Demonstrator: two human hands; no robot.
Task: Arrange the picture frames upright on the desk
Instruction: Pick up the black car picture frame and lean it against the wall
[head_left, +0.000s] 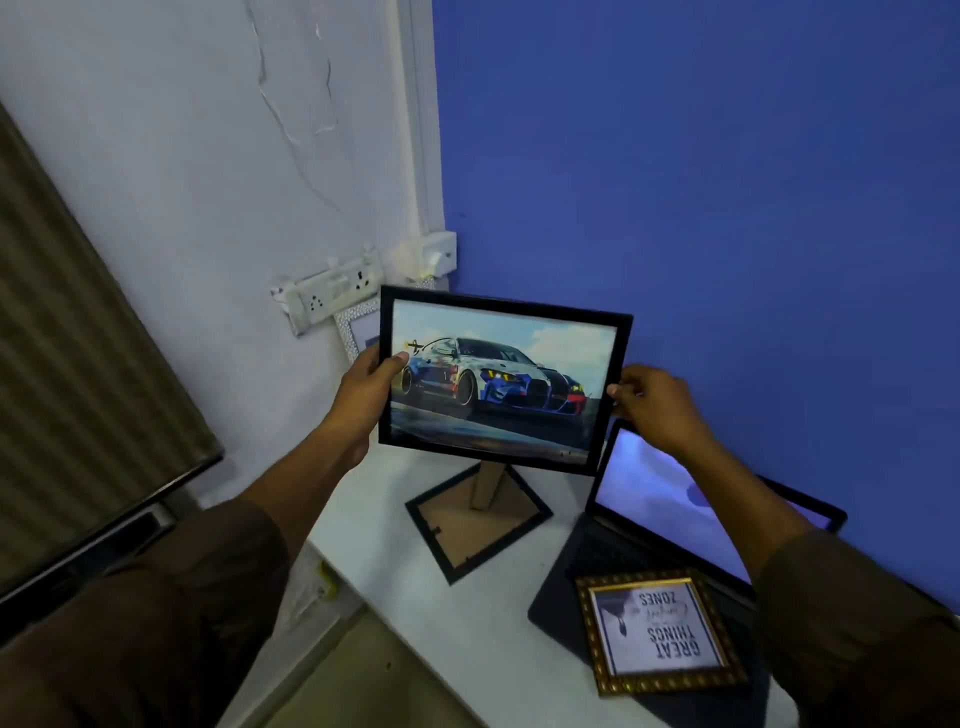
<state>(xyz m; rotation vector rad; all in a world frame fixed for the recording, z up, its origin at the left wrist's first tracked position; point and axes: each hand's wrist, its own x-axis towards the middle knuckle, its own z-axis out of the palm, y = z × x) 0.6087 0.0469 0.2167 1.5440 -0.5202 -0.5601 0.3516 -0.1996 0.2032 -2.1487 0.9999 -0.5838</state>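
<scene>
Two brown sleeves (171, 587) fill the bottom of the view, the forearms reaching up toward the corner of the room. Below the right forearm a gold frame (658, 630) lies face up on the dark keyboard deck of an open laptop (587, 561), near the front edge of the white desk (395, 519); its print reads "GREAT THINGS", upside down from here. Toward the desk's back left corner a black frame (478, 519) lies face down, brown backing showing, its cardboard stand sticking up.

The left hand (363, 397) grips the left edge of the car picture frame (501, 384), thumb on the front glass, fingers behind. The right hand (657, 405) pinches the frame's right edge near its lower corner. The frame is held in the air between the two hands, above the face-down black frame, tilted slightly clockwise, its picture facing the camera. Behind its upper left corner, a white speckled frame (353, 327) stands at the wall under the socket strip (332, 299).
</scene>
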